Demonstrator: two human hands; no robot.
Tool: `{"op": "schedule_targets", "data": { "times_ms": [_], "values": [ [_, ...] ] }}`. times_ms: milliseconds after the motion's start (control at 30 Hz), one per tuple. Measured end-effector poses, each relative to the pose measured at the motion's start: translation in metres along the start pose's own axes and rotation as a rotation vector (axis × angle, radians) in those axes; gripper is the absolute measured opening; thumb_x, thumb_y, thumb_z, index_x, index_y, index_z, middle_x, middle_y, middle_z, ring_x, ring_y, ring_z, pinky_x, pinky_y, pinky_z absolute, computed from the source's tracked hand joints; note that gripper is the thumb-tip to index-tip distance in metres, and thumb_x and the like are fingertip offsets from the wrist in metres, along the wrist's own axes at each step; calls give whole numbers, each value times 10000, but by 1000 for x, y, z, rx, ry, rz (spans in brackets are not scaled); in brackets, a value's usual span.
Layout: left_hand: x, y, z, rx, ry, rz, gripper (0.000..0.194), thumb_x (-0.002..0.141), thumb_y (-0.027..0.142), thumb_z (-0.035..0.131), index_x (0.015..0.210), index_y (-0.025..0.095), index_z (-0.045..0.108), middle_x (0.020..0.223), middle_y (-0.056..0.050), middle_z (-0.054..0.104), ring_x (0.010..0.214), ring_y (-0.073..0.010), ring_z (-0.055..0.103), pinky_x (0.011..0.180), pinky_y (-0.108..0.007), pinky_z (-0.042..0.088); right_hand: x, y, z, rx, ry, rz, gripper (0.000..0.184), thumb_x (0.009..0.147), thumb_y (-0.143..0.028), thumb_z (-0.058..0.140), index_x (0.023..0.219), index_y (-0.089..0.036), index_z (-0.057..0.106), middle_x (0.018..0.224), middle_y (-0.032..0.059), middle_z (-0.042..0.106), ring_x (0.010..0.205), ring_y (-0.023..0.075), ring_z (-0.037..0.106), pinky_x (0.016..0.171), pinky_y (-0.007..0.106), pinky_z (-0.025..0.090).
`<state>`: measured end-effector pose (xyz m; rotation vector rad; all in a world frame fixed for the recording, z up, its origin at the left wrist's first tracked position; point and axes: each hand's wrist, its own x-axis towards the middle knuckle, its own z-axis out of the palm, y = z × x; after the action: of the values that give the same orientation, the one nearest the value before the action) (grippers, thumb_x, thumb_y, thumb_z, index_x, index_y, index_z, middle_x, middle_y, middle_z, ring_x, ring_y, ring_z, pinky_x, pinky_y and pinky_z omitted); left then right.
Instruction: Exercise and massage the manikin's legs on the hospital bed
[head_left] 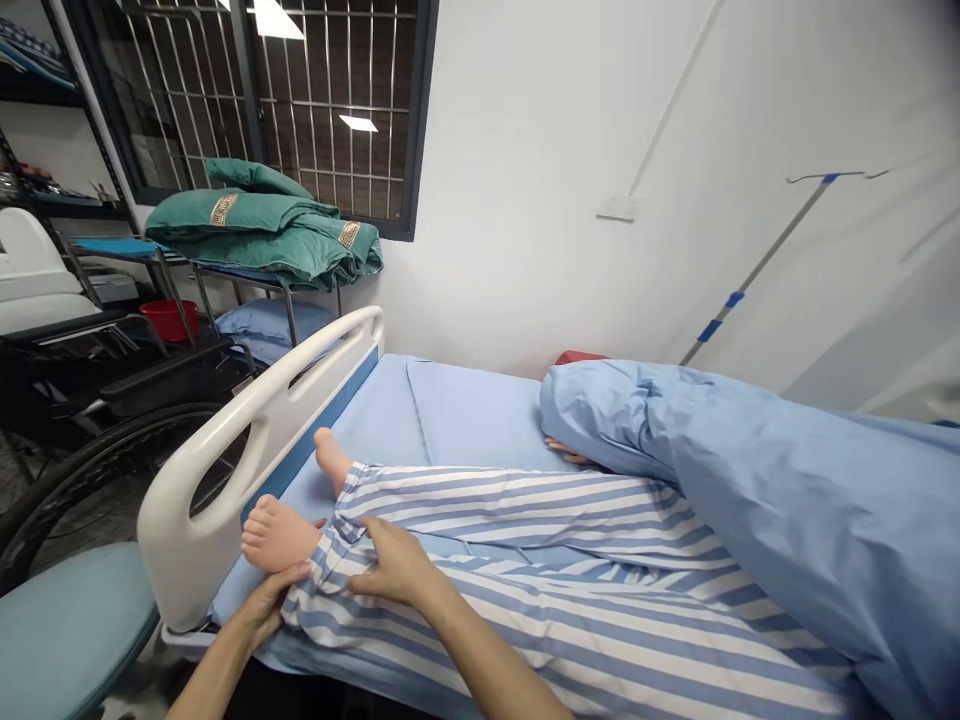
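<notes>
A manikin in blue-and-white striped trousers (540, 505) lies on the bed, its legs reaching left to two bare feet. My left hand (262, 608) is closed around the nearer ankle, its thumb on the gathered trouser cuff just below the near foot (277, 535); most of its fingers are hidden underneath. Just to the right, my right hand (396, 568) arches over the same lower leg, thumb on the near side and fingers curling over the far side onto the striped cloth. Beyond lies the far foot (331, 458), sole toward the bed's end board.
A white bed end board (262, 400) rises left of the feet. A blue quilt (735, 450) covers the upper legs, with fingers showing under its edge. A wheelchair (112, 390) and round stool (75, 630) stand left. Folded green bedding (262, 225) lies below the window; a drip pole (757, 265) stands right.
</notes>
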<state>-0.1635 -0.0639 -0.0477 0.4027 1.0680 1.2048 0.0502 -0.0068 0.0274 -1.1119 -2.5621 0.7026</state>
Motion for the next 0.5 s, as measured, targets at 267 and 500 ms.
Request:
{"op": "schedule_targets", "data": {
  "times_ms": [267, 500],
  "values": [
    [-23, 19, 22, 62, -24, 24, 956, 467, 164, 797, 1340, 236, 414, 1141, -67, 647, 1096, -299, 564, 941, -398, 452, -11, 6, 18, -182, -72, 77, 631, 571, -497, 667, 1106, -196, 521, 992, 101, 637, 867, 302, 603, 715, 371, 450],
    [-25, 31, 12, 204, -135, -67, 857, 495, 147, 783, 1292, 208, 477, 1167, -69, 633, 1120, -289, 549, 965, -397, 440, -11, 6, 19, -215, -73, 63, 611, 567, -524, 652, 1070, -199, 529, 936, 89, 657, 813, 288, 624, 668, 343, 455]
  ]
}}
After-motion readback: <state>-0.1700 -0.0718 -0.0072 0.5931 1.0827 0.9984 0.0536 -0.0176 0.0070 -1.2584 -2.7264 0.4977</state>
